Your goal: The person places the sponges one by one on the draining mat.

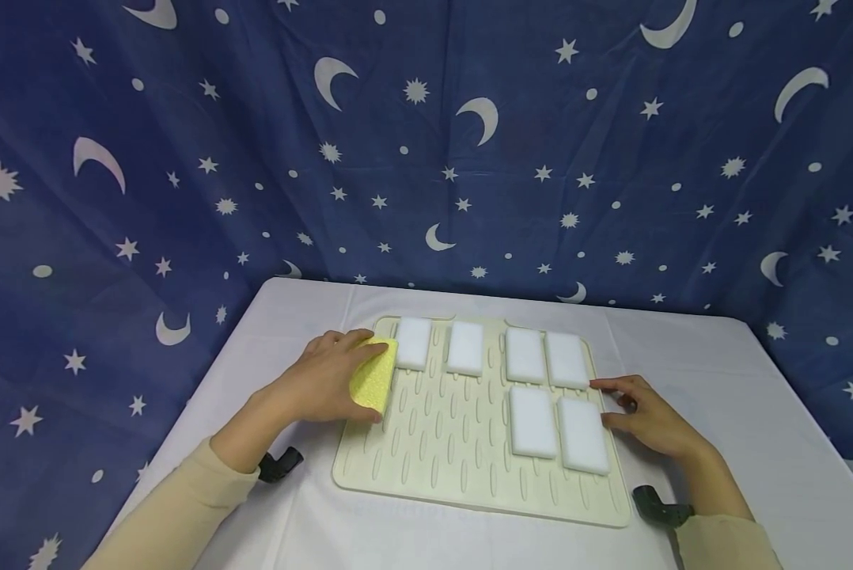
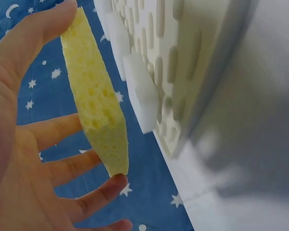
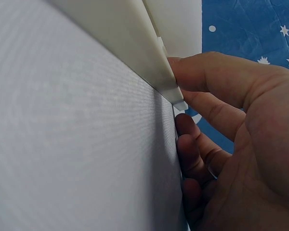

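My left hand (image 1: 330,378) holds a yellow sponge (image 1: 373,378) by its edges, tilted over the left side of a cream ridged mat (image 1: 441,459). In the left wrist view, the thumb is at one end of the sponge (image 2: 94,91) and fingertips are along its far side. At the mat's right edge, my right hand (image 1: 647,419) has its index finger and thumb beside two white sponge-like blocks (image 1: 583,435). The right wrist view shows the thumb (image 3: 202,72) against the mat's rim (image 3: 135,43), the other fingers loosely bent by the tablecloth.
More white blocks lie on the mat: two along the back left, including this one (image 1: 464,348), and others on the right half (image 1: 525,356). A white cloth (image 1: 312,522) covers the table. Behind hangs a blue curtain (image 1: 398,222) with moons and stars.
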`<control>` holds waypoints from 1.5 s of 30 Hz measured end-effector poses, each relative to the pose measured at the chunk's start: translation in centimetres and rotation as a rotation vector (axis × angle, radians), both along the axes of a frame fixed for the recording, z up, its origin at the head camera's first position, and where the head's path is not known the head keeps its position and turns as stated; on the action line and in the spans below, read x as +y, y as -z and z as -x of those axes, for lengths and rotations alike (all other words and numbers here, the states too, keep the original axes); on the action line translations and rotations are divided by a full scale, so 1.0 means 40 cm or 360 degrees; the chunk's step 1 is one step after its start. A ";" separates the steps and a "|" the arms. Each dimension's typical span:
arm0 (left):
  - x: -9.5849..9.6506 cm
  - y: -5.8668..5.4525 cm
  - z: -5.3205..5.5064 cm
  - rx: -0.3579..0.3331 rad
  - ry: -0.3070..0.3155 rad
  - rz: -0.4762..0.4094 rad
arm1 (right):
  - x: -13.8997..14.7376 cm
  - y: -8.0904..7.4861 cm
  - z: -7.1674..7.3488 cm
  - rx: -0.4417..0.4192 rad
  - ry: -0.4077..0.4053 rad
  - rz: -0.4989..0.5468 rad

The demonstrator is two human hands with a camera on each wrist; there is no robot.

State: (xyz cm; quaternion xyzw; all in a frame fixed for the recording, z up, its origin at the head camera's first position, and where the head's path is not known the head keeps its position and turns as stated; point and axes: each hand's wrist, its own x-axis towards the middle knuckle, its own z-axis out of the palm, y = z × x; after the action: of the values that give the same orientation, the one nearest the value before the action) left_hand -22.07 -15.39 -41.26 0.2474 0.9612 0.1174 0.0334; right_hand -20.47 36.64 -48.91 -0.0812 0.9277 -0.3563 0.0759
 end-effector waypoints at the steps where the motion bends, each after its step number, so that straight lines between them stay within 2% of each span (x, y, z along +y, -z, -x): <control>1: 0.004 0.000 -0.004 -0.0002 0.0002 -0.0005 | 0.000 0.000 0.000 0.0000 0.0000 0.0002; 14: 0.045 0.008 -0.040 -0.0029 -0.0014 0.0039 | -0.003 -0.006 -0.001 -0.0002 0.0002 0.0004; 21: 0.070 0.024 -0.061 -0.0049 -0.0034 0.0060 | -0.005 -0.008 -0.002 0.0002 0.0005 -0.0001; 26: 0.087 0.038 -0.073 -0.0023 -0.0024 0.0099 | -0.005 -0.009 -0.004 -0.0010 -0.0001 0.0023; 45: 0.121 0.065 -0.087 -0.0056 0.0016 0.0148 | -0.003 -0.007 -0.001 -0.0015 -0.0006 0.0023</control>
State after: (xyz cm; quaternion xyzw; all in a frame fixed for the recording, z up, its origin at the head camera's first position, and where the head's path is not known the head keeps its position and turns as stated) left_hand -18.58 -10.53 -43.87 0.2483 0.9636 0.0768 0.0625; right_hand -20.41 36.53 -48.64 -0.0818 0.9246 -0.3631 0.0805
